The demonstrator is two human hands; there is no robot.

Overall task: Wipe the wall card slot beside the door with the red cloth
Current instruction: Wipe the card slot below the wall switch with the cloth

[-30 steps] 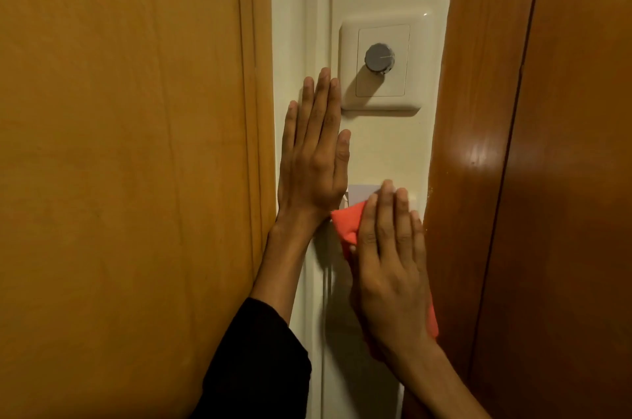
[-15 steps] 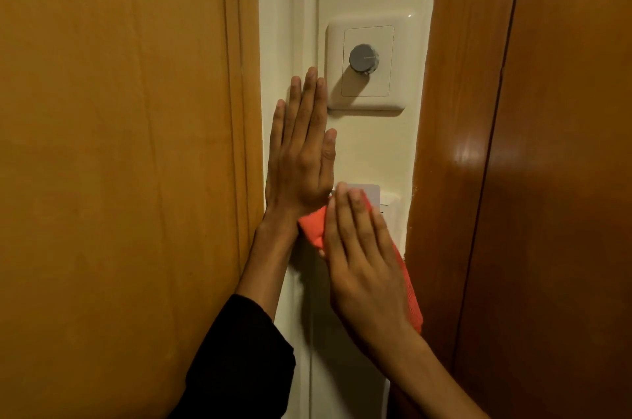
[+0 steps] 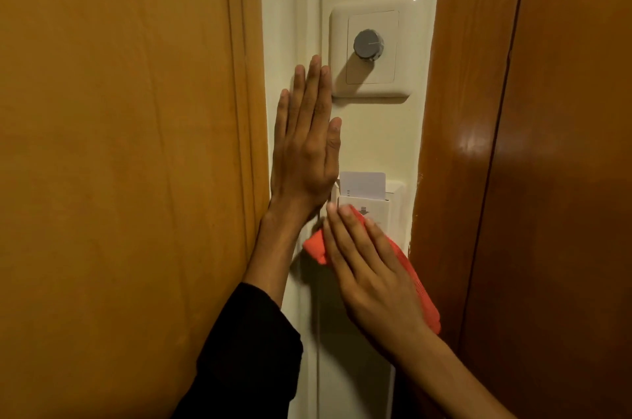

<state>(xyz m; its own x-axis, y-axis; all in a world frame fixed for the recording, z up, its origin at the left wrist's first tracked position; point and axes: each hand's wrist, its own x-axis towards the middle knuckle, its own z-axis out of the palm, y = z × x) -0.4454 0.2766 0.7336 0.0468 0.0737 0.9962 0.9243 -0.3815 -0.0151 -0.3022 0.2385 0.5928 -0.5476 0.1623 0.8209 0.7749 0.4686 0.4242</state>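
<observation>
The white wall card slot (image 3: 393,201) sits on the cream wall strip between two wooden surfaces, with a white card (image 3: 363,184) standing in its top. My right hand (image 3: 371,273) lies flat over the red cloth (image 3: 419,288), pressing it against the lower part of the slot and the wall below. Red folds show at the left of my fingers and along the right down to my wrist. My left hand (image 3: 304,151) rests flat on the wall just left of the slot, fingers together and pointing up, holding nothing.
A cream switch plate with a grey round knob (image 3: 368,45) is mounted above the slot. A light wooden panel (image 3: 119,162) fills the left side. A darker glossy wooden door (image 3: 530,162) stands close on the right.
My right hand has slid the red cloth down and to the left, uncovering the card and the top of the slot. My left hand has stayed flat on the wall.
</observation>
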